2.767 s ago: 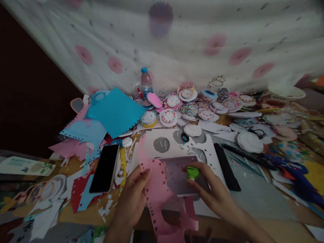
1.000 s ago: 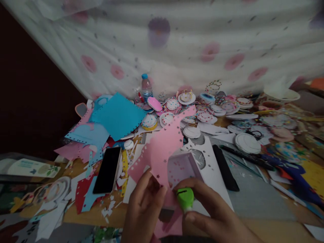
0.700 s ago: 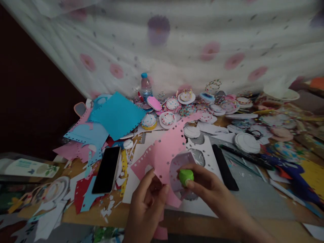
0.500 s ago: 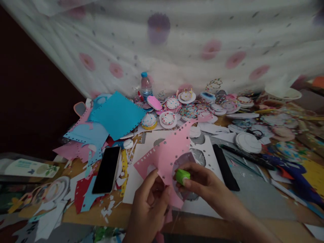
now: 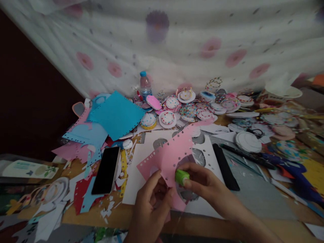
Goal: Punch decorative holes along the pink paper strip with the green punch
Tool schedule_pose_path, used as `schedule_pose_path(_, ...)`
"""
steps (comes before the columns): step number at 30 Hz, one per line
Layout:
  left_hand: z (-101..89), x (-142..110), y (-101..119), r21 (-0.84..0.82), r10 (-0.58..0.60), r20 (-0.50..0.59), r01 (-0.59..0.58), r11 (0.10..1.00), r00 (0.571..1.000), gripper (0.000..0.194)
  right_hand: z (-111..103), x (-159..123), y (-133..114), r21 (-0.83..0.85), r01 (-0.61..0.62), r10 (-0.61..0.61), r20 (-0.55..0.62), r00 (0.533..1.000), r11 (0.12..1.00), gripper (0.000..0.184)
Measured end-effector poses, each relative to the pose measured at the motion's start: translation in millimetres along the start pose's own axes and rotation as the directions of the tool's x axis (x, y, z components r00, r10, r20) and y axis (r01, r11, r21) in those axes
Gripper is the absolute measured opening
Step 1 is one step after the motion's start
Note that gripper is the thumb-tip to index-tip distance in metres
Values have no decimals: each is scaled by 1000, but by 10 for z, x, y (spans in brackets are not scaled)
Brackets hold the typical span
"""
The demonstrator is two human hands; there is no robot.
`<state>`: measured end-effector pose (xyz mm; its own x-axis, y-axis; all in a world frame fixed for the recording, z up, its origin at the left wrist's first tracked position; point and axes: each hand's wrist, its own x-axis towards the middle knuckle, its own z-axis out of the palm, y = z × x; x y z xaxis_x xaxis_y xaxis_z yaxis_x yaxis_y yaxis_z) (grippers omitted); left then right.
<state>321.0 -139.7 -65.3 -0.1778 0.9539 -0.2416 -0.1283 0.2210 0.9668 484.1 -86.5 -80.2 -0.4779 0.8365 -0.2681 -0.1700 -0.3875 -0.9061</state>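
Note:
My left hand [image 5: 151, 205] pinches the lower edge of a pink paper sheet [image 5: 174, 152] that has rows of small star-shaped holes along its edges. My right hand [image 5: 202, 185] grips a small green craft punch [image 5: 181, 177] pressed against the sheet's lower edge, thumb on its top. Both hands are low in the middle of the view, above a white sheet [image 5: 141, 162] with round cut-outs. A small clear box under the pink sheet is mostly hidden.
A black phone [image 5: 106, 170] lies left of my hands. Blue paper [image 5: 115, 114], pink scraps, a water bottle [image 5: 145, 84] and several round decorated paper cakes [image 5: 168, 118] crowd the back. A black strip [image 5: 225, 167], pens and scissors [image 5: 254, 133] lie right. A flowered curtain hangs behind.
The pink sheet has been lifted, turned and lowered toward flat. The green punch moved from over the clear box to the sheet's lower edge. My hands came closer together.

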Motion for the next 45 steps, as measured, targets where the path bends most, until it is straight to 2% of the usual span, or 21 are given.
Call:
schedule_pose_path(5, 16, -16, 2, -20, -7, -36, 7, 1000, 999, 36, 9, -4, -9, 11, 48, -48, -17, 999, 999, 36)
schedule_pose_path(10, 39, -27, 2, -5, -13, -36, 13, 1000, 999, 36, 6, -6, 11, -26, 46, -47, -67, 997, 999, 39)
schedule_pose_path(17, 38, -6, -13, 61, -21, 22, 20, 998, 1000, 34, 22, 14, 61, -19, 30, -30, -49, 998, 999, 37)
schedule_pose_path(21, 37, -12, -47, 110, -12, 43, 7, 994, 999, 38, 38, 25, 64, 26, 3, -3, 11, 1000, 1000, 33)
schedule_pose_path(27, -13, -14, -107, 210, 49, 59, -60, 976, 997, 37, 14, 20, 100, 132, -55, 47, 60, 997, 990, 33)
schedule_pose_path(34, -100, 11, -183, 319, 101, 173, -153, 935, 980, 37, 26, 7, 48, 168, -89, 81, 56, 995, 982, 30)
schedule_pose_path(39, -103, 25, -175, 370, 179, 232, -257, 893, 956, 34, 23, -11, 17, 184, -63, 59, 27, 998, 981, 27)
schedule_pose_path(45, -96, 30, -159, 409, 228, 267, -324, 853, 936, 31, 10, -4, 10, 169, -39, 34, 33, 999, 985, 28)
